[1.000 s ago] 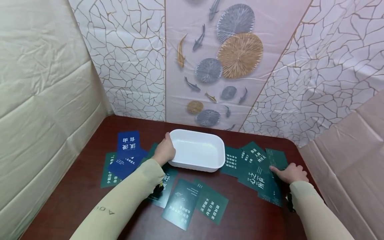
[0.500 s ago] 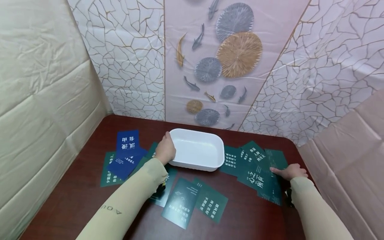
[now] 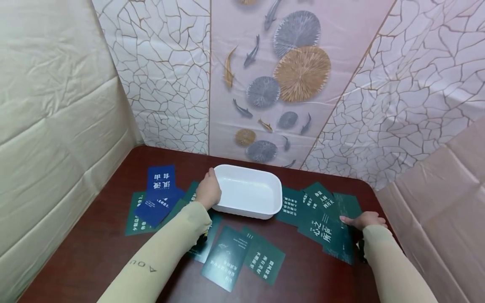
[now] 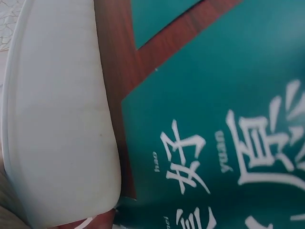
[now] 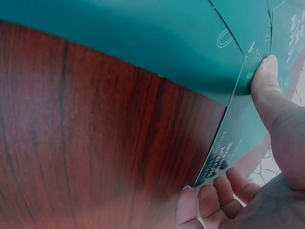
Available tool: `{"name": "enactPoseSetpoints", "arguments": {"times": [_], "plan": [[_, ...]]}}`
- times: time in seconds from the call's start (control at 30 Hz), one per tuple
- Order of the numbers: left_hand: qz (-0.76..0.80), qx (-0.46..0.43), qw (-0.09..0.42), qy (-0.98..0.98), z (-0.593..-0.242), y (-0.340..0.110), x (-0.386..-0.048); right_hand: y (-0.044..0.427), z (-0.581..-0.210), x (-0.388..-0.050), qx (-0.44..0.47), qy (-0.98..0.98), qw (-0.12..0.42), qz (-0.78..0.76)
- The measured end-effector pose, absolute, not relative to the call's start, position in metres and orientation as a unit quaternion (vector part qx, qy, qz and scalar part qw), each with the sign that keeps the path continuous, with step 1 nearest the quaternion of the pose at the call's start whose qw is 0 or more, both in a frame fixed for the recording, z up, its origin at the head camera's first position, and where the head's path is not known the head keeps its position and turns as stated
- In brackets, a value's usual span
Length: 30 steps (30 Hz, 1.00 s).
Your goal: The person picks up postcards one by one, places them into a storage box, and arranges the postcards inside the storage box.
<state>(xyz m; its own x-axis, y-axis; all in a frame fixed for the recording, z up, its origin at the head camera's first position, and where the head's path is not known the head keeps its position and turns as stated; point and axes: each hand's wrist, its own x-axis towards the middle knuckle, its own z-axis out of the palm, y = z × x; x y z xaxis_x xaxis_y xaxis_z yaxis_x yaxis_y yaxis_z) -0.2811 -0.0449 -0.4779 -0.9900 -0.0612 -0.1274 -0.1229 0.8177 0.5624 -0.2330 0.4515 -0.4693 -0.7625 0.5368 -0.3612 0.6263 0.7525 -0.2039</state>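
The left hand [image 3: 207, 190] grips the tray's [image 3: 246, 211] left end, as a second ago; the right [image 3: 367, 219] rests its thumb on green cards [image 3: 320, 225], fingers [image 5: 208, 196] curled beside, pinching or not I cannot tell. Arms reach forward over the desk [image 3: 303, 269]; the tray's white floor shows.

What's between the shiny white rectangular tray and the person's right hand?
Overlapping dark-green rectangular cards with white lettering lie there, stretching from beside the tray to beneath the right hand's thumb; the head view shows this.
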Motion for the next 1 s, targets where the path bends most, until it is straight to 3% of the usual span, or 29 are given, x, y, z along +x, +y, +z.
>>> {"name": "enactPoseSetpoints", "arguments": {"times": [1.0], "plan": [[0.290,-0.047,0.040,0.955,-0.4809,-0.0443,-0.2815,0.4546,-0.4675,-0.2320,0.286,0.941,0.110,-0.144]]}}
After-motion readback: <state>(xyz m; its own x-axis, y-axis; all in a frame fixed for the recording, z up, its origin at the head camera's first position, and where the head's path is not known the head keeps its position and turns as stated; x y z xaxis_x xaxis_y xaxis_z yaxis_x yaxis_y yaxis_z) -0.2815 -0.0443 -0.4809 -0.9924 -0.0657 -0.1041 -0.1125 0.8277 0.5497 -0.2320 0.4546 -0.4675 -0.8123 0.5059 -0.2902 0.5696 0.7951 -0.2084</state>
